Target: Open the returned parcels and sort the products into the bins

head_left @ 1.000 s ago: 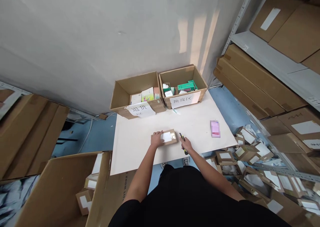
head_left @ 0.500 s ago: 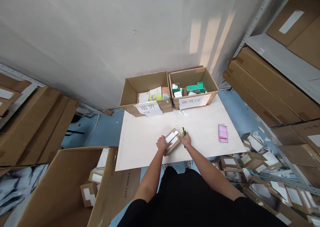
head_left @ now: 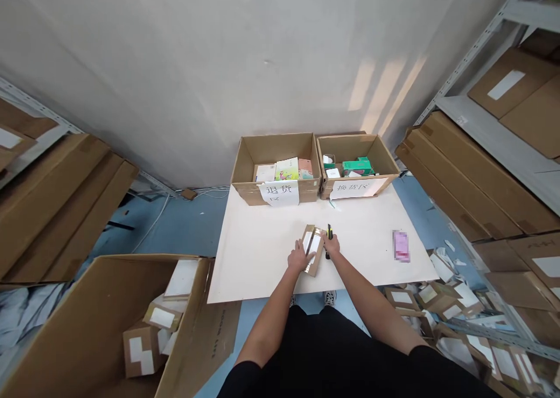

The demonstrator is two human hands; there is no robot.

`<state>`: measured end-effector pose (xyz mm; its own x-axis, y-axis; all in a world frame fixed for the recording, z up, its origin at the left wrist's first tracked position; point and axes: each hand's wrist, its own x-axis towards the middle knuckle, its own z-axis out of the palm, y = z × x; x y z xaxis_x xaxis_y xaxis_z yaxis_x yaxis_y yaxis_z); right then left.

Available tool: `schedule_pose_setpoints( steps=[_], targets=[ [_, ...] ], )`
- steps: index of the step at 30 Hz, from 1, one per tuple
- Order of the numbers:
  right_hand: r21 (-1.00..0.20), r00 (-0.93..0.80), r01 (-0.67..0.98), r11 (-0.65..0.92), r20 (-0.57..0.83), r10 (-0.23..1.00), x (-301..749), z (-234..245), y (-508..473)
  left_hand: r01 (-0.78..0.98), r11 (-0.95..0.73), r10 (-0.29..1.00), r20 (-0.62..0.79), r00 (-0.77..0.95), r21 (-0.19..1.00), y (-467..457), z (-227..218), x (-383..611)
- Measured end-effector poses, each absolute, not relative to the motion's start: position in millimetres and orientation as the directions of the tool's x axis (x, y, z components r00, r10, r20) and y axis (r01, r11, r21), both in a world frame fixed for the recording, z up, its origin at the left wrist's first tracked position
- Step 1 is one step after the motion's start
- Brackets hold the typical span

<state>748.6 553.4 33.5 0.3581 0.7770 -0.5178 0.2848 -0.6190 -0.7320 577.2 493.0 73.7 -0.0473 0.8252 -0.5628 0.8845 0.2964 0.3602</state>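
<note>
A small cardboard box (head_left: 313, 259) lies near the front of the white table, with white labels on top and a dark slit running lengthwise between them. My left hand (head_left: 298, 258) is closed on its left side, fingers over the top. At the box's right edge is my right hand (head_left: 331, 244), its fingertips touching the cardboard. A black and yellow utility knife (head_left: 329, 231) passes through that hand, sticking out above and below it. How the fingers wrap the knife is partly hidden.
Two open cartons with paper signs, a left carton (head_left: 245, 195) and a right carton (head_left: 389, 176), stand at the table's (head_left: 258, 234) back. A pink blurred item (head_left: 401, 246) lies right. A big carton (head_left: 105, 304) of parcels stands lower left; shelves (head_left: 503, 135) and parcels flank the right.
The view has shifted, so the table's contents appear farther right. The small box has turned more upright on the table, and both hands have stayed on it.
</note>
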Motion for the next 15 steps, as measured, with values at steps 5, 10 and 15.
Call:
schedule_pose_setpoints(
  steps=[5, 10, 15],
  targets=[
    [-0.816, 0.201, -0.032, -0.577, -0.57, 0.796, 702.2, 31.9, 537.0, 0.886, 0.139, 0.908, -0.414, 0.064, 0.443, 474.6, 60.9, 552.6],
    [-0.814, 0.005, -0.236, -0.53, -0.546, 0.838, 667.5, 40.8, 531.5, 0.832, 0.254, 0.9, -0.435, -0.017, 0.493, 470.8, 53.5, 495.0],
    [-0.738, -0.024, -0.251, -0.626, -0.642, 0.767, 651.2, 38.8, 523.1, 0.655, 0.426, 0.856, -0.513, -0.068, 0.624, 468.0, 43.6, 434.3]
  ],
)
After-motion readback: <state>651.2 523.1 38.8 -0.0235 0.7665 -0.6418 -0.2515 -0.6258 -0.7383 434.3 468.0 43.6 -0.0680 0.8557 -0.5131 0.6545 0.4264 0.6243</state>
